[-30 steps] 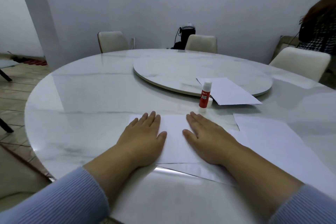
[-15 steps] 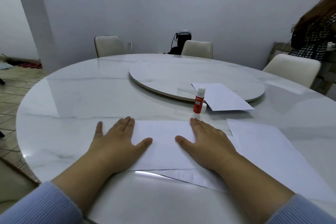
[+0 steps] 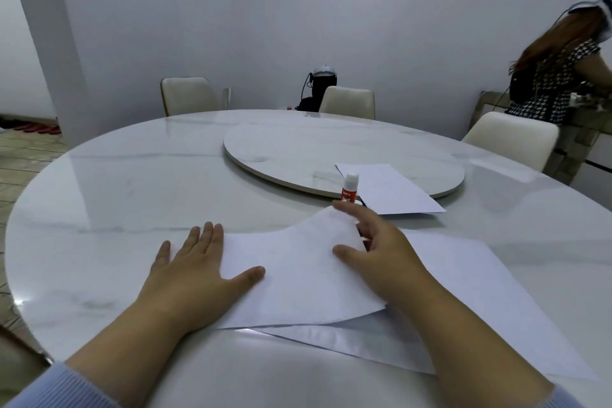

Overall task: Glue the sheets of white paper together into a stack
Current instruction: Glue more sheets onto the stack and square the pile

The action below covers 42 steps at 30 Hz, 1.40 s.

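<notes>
The top sheet of white paper point(image 3: 291, 272) lies in front of me on the marble table. My left hand point(image 3: 195, 272) presses flat on its left edge. My right hand point(image 3: 377, 252) pinches its far right corner, which is lifted and curled up off the sheet beneath. A lower sheet point(image 3: 347, 341) sticks out under it toward me. Another sheet point(image 3: 490, 301) lies to the right, partly under my right arm. A red and white glue stick point(image 3: 349, 189) stands upright just beyond my right fingers, beside a further sheet point(image 3: 390, 189).
A round turntable point(image 3: 298, 149) sits in the middle of the table, with the far sheet partly on it. Cream chairs point(image 3: 347, 103) stand around the table. A person point(image 3: 559, 76) stands at the far right by a counter.
My right hand went from lying flat on the top sheet to lifting its far right corner. My left hand slid left to the sheet's edge. The view tilted upward.
</notes>
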Available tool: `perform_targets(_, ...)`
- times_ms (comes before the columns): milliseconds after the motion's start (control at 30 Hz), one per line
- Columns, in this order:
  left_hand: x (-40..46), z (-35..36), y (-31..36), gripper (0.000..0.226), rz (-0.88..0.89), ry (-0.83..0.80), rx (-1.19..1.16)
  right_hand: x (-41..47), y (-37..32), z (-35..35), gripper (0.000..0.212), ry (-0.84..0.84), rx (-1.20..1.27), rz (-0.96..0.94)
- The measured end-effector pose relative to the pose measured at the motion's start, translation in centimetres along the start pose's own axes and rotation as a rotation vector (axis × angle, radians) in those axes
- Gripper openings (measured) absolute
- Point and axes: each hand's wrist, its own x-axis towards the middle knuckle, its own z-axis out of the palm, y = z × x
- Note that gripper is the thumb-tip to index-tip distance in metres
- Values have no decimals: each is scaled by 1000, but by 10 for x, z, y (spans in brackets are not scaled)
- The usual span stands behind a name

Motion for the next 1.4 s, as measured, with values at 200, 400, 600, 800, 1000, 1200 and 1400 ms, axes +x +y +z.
perform_targets(200, 5, -15, -8, 66, -135, 363, -633, -18, -26, -42, 30, 297, 290, -316)
perform_targets(400, 2, -13, 2, 49, 70, 326, -563, 13, -27, -98, 20, 837, 545, -225)
perform_targets(600, -1, -8, 5, 47, 183, 199, -546, 79, 10, -97, 46, 789, 530, 147)
perform_targets(800, 0, -8, 1, 42, 250, 103, -528, 101, 52, -66, 36, 697, 211, 478)
perform_targets(1000, -3, -8, 3, 40, 419, 32, -432, 104, 54, -57, 40, 628, 98, 463)
perform_targets(1200, -4, -9, 4, 41, 448, 21, -381, 103, 43, -47, 52, 569, 89, 419)
perform_targets(1400, -4, -8, 5, 42, 462, 28, -360, 97, 38, -40, 58, 513, 19, 406)
